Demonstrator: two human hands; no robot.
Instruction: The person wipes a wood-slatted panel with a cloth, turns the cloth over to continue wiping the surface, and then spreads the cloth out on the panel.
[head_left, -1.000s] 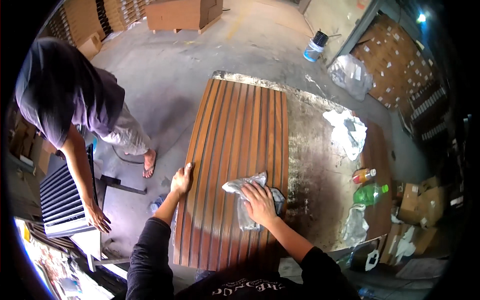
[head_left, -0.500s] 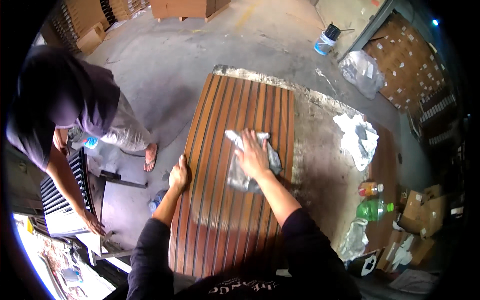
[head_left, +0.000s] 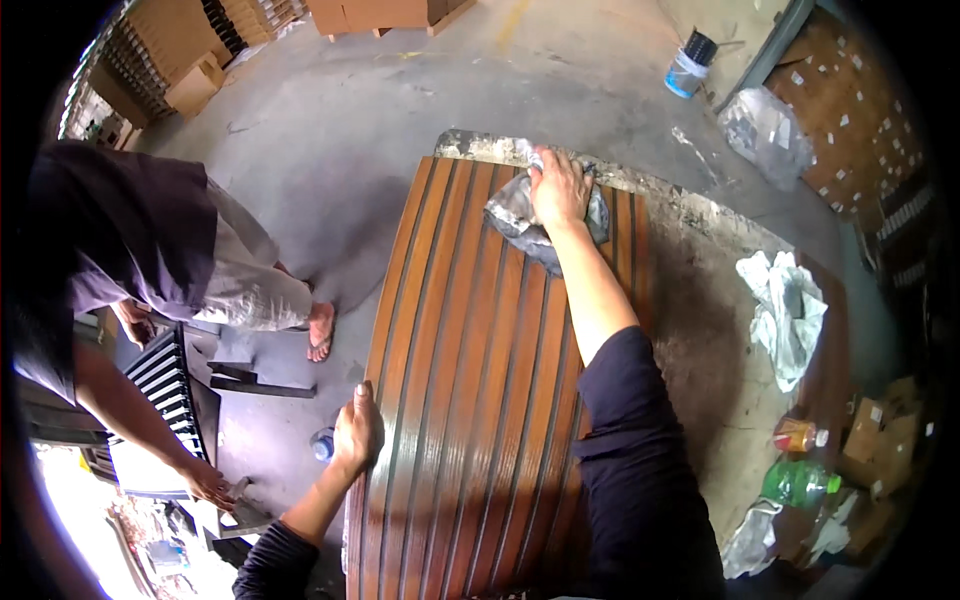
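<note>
A brown wooden panel with dark grooves (head_left: 460, 400) lies lengthwise in front of me on a worn worktable (head_left: 700, 330). My left hand (head_left: 355, 432) grips the panel's left edge, thumb pointing up. Close to the panel's far end, my right hand (head_left: 562, 190) presses a grey, stained rag (head_left: 522, 222) onto the slats. The rag bunches under my palm and spreads to both sides of it. Part of the right fingers reaches the panel's far edge.
Right of the panel lie a white cloth (head_left: 785, 315), an amber bottle (head_left: 798, 435), a green bottle (head_left: 800, 483) and a crumpled rag (head_left: 750, 540). At left, a co-worker (head_left: 140, 230) handles a black slatted piece (head_left: 165, 395). A bucket (head_left: 686, 72) stands beyond the table.
My right hand has slid the rag away from me, from mid-panel to its far end. My left hand stays on the left edge. The whole view has shifted slightly.
</note>
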